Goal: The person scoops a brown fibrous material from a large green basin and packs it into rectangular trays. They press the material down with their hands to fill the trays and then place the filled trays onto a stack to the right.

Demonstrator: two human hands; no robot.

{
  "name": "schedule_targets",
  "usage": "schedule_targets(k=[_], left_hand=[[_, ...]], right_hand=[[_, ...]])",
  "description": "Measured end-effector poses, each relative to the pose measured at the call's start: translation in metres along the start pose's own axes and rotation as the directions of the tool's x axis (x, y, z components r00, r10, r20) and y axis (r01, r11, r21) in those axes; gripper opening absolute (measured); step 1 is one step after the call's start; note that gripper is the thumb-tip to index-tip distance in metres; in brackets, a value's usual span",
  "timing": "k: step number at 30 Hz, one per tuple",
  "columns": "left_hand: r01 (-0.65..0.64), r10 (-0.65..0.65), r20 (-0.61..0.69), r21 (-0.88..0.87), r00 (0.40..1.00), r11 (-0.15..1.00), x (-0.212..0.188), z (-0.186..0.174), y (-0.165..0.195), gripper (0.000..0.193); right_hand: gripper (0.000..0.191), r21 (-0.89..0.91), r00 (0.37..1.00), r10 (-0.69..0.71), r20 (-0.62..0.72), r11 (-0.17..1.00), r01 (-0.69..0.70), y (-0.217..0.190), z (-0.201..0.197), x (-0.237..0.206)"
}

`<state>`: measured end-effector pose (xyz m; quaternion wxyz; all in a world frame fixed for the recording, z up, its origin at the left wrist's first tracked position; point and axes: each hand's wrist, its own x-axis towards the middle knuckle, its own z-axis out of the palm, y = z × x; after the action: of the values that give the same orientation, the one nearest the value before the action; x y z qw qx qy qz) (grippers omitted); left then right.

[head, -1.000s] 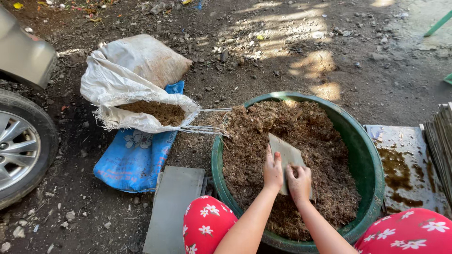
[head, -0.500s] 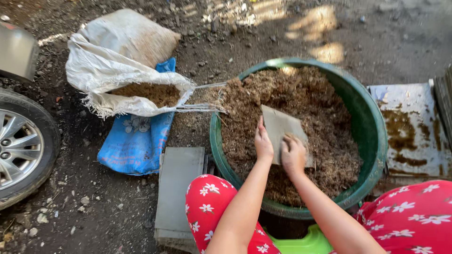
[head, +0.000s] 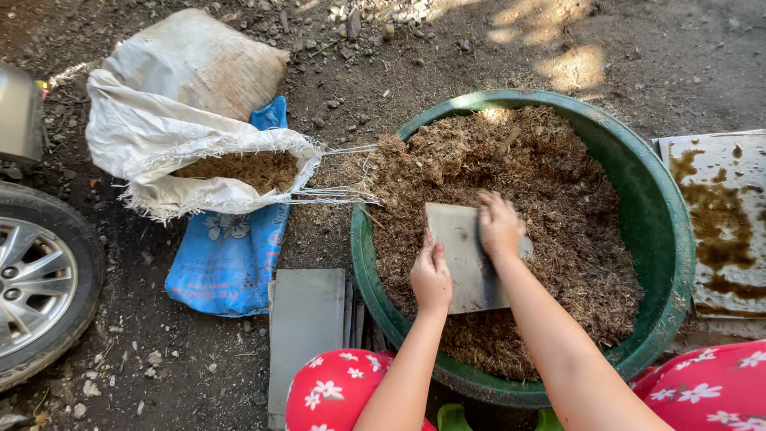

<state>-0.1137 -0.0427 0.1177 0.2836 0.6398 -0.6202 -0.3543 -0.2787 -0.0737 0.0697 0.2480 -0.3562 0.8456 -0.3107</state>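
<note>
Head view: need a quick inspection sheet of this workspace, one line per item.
Surface: bare dirt ground with pebbles, patchy sunlight.
Job's things: green tub full of brown fibrous mix; flat grey board lying on it.
Clutter: open white sack of similar material, blue bag, grey slab, stained metal sheet.
Hands: left hand on the board's left edge; right hand on its top.
Cables: nothing seen.
Surroundings: car wheel at left.
</note>
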Motion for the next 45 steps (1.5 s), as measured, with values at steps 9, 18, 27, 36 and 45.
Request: schedule_targets(k=[9,18,27,36,45], left_hand=[[0.16,-0.156,0.178,-0.009,0.972,0.987,0.004,-0.011,-0.034,0.052],[0.258,-0.27,0.097,0.12,0.958,0.959,0.029,-0.027,-0.04,0.045],[0.041,-0.021,-0.108,0.188,0.994,0.981,0.033,-0.075,-0.022,0.042],[0.131,-0.098,-0.174,0.193,0.98,0.972,-0.01,-0.055,-0.013,0.044],[0.08,-0.038,-0.25,0.16,0.968,0.984,-0.005,-0.058,-0.018,0.038]], right_hand=[[0.058,-0.526,0.987,0.095,0.132,0.85,-0.011,0.136,-0.021,-0.011],[0.061,-0.705,0.954,0.203,0.22,0.709,0.012,0.148,-0.041,-0.058],[0.068,-0.713,0.826,0.366,0.429,0.699,0.06,0.116,-0.046,-0.118],[0.074,-0.044,0.892,0.276,0.359,0.959,-0.279,0.064,-0.069,-0.11],[0.058,-0.083,0.974,-0.035,0.222,0.995,0.055,-0.031,0.026,-0.138]])
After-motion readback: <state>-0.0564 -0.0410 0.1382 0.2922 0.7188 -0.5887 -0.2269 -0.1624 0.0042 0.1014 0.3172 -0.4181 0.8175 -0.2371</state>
